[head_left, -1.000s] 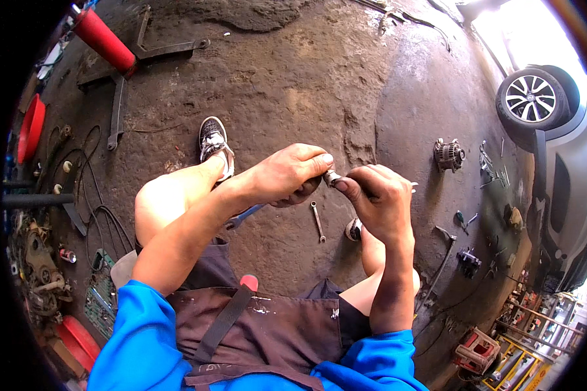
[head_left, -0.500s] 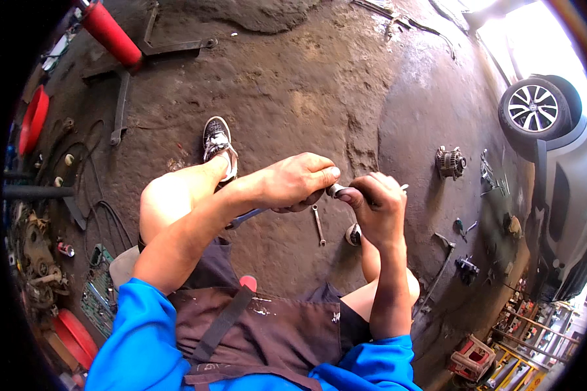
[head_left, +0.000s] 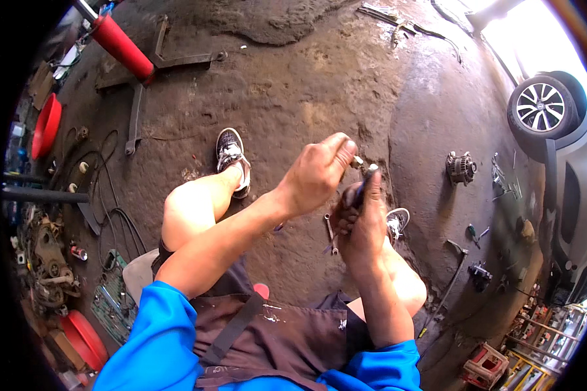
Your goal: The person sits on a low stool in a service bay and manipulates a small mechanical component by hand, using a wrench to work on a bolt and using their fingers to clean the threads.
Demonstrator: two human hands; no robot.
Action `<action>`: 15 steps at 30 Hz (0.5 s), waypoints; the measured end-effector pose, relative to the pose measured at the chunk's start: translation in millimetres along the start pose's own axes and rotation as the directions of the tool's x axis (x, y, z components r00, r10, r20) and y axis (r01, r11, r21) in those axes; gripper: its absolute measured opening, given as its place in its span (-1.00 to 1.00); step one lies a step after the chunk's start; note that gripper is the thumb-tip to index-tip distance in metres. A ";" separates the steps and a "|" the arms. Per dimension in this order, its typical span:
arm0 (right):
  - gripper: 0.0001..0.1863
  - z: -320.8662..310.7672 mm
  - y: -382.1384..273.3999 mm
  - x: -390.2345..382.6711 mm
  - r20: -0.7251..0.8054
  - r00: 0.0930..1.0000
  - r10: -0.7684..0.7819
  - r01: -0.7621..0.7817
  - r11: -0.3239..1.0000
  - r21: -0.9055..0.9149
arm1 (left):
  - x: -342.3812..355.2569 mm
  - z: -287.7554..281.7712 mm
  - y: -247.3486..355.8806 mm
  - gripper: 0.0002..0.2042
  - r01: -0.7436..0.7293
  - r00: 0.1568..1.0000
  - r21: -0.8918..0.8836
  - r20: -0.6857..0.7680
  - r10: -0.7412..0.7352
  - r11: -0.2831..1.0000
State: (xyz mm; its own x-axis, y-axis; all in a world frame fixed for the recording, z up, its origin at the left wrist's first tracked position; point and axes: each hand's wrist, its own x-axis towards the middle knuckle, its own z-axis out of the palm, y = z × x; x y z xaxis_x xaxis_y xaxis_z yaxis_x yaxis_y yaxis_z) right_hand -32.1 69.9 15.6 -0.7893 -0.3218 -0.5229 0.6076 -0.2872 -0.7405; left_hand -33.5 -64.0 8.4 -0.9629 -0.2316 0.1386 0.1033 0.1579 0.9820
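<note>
My left hand (head_left: 313, 173) is closed, pinching a small light metal fitting (head_left: 358, 159) at its fingertips. Below and right of it, my right hand (head_left: 364, 221) is turned upward, its fingers wrapped round a dark, bluish tool with a silver tip (head_left: 373, 168). The two metal ends are close; whether they touch I cannot tell. Behind my right hand a combination wrench (head_left: 330, 225) lies on the floor (head_left: 293, 85), partly hidden, between my legs.
An alternator (head_left: 461, 168), scattered tools (head_left: 476, 236) and a long bar (head_left: 456, 260) lie at right, beside a grey car (head_left: 567, 195). A red cylinder on a metal stand (head_left: 124, 49) is upper left; red bowls (head_left: 45, 127), cables, greasy parts (head_left: 49, 267) and a green tool case (head_left: 111, 296) line the left.
My hands have separated slightly: the left rose with the small part, while the right turned upward, showing the dark bluish tool in its fingers. The whole scene sits slightly right and lower.
</note>
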 end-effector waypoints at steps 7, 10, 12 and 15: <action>-0.70 -30.0 -28.3 4.6 0.380 0.756 -0.532 0.586 0.293 -0.756 | -2.9 -14.4 -9.8 -0.69 0.158 0.935 -0.105 0.335 -0.115 0.982; -0.74 -42.9 -45.1 10.7 0.678 0.559 -0.477 0.706 -0.156 -0.691 | -6.3 -12.4 -3.2 -0.66 0.206 0.883 0.024 0.427 -0.196 0.978; -0.71 -42.6 -50.8 10.9 0.735 0.511 -0.446 0.690 -0.297 -0.660 | -6.8 -14.0 -5.5 -0.65 0.252 0.858 0.018 0.459 -0.232 0.968; -0.66 -47.0 -56.3 13.4 0.804 0.458 -0.379 0.674 -0.442 -0.592 | -8.6 -13.0 -13.6 -0.65 0.181 0.853 0.107 0.477 -0.211 0.978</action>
State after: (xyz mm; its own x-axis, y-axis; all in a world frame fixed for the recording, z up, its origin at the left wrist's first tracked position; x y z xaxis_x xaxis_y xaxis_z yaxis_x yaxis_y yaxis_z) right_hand -81.1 124.2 30.4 -0.5209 -0.7642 0.3802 -0.8526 0.4444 -0.2749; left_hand -23.4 -76.7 -4.4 -0.9623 0.2272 -0.1497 -0.1004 0.2150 0.9714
